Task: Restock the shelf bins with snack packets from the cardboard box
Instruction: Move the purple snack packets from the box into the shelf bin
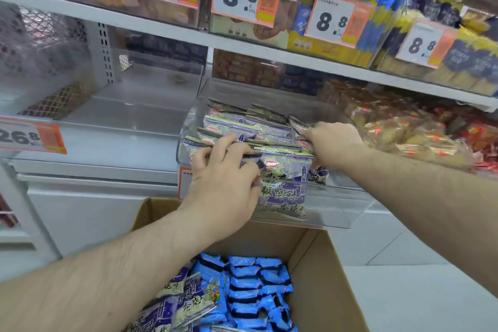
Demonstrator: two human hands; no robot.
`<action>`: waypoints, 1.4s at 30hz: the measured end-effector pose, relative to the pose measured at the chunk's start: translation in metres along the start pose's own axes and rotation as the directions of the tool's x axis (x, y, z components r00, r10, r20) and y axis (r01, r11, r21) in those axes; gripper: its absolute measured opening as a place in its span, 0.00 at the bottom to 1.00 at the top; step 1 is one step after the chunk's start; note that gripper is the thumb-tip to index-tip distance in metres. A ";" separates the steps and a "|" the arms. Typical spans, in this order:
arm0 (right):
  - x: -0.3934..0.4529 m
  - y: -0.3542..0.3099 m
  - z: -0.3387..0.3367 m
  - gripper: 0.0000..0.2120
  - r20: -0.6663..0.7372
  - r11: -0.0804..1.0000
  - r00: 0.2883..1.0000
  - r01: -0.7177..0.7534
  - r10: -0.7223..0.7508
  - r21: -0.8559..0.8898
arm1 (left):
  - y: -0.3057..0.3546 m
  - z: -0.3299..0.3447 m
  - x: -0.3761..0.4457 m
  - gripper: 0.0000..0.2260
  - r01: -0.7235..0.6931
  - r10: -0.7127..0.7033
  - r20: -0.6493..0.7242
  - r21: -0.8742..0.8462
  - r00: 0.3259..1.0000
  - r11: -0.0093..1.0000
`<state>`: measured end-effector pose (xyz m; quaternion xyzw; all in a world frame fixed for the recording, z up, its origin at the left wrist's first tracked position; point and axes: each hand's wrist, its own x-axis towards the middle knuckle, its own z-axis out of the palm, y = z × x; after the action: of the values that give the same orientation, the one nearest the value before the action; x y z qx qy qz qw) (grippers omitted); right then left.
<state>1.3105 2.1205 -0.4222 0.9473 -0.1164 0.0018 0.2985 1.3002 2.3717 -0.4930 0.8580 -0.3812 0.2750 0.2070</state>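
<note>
Purple packets [280, 186] pinched by left hand [223, 188] at clear bin [331, 213] front lip; right hand [334, 143] pressed flat inside bin. Stack piled high, so slide-off into cardboard box [320, 277] below bin is risked, tbh.

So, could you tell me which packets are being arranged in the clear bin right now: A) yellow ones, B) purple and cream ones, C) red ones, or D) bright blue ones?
B: both the left hand and the right hand rest on purple and cream packets inside the clear bin, while the blue packets lie in the cardboard box below.
</note>
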 end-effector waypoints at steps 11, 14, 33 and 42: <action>-0.036 0.006 -0.010 0.30 -0.013 0.925 0.988 -0.140 0.155 0.354 | 0.000 -0.016 -0.008 0.09 -0.112 0.114 -0.055 0.034 0.992 0.993; -0.071 -0.010 -0.015 0.15 -0.314 0.762 0.893 -0.048 0.323 0.646 | 0.005 -0.023 -0.018 0.07 -0.381 0.381 -0.199 0.040 0.903 0.924; -0.171 -0.256 0.210 0.50 0.679 0.771 0.540 -0.085 -0.497 0.631 | -0.030 0.030 -0.117 0.08 0.107 0.086 0.895 -0.146 0.437 0.983; -0.185 -0.237 0.204 0.31 0.591 0.727 0.654 -0.091 -0.472 0.681 | -0.034 0.035 -0.107 0.07 0.228 -0.011 0.928 -0.080 0.371 0.970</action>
<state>1.1699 2.2343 -0.7373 0.9135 -0.1086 -0.3703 -0.1293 1.2781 2.4309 -0.5925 0.8659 -0.3930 -0.3032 0.0622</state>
